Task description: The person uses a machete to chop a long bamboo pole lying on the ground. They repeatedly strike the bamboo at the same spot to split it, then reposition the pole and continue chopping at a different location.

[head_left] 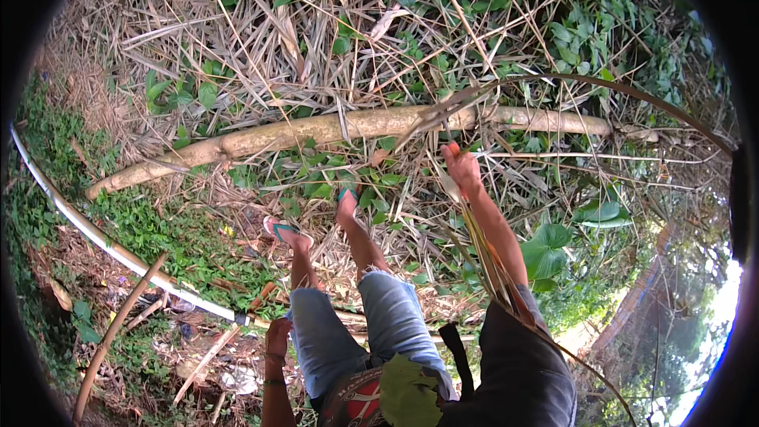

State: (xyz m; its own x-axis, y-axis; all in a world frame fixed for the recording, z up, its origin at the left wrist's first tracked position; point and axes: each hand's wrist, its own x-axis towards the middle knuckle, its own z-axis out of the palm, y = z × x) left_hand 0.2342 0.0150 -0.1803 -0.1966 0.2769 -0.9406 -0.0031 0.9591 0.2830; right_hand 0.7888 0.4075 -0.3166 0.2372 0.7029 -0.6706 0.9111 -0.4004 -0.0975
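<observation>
My left hand (pixel 277 338) is closed at my left side, by my knee. Its fingers meet the tan part of a long pole (pixel 118 249), which curves away to the far left. The pole has a pale, bright length and a dark band close to my hand. Out in front, my right hand (pixel 464 171) grips a tool with an orange-red handle (pixel 451 147). A thin dark part points up from it toward a thick fallen stem (pixel 316 130), and dry leaves partly hide that end. Long dry leaf strips (pixel 486 257) lie along my right forearm.
My sandalled feet (pixel 345 199) stand on leafy ground below the fallen stem. Dry leaves (pixel 261 39) cover the far side, with green plants (pixel 577 39) at far right. A dark curved stalk (pixel 632 91) arches at the right. Another stick (pixel 118 324) crosses the pole.
</observation>
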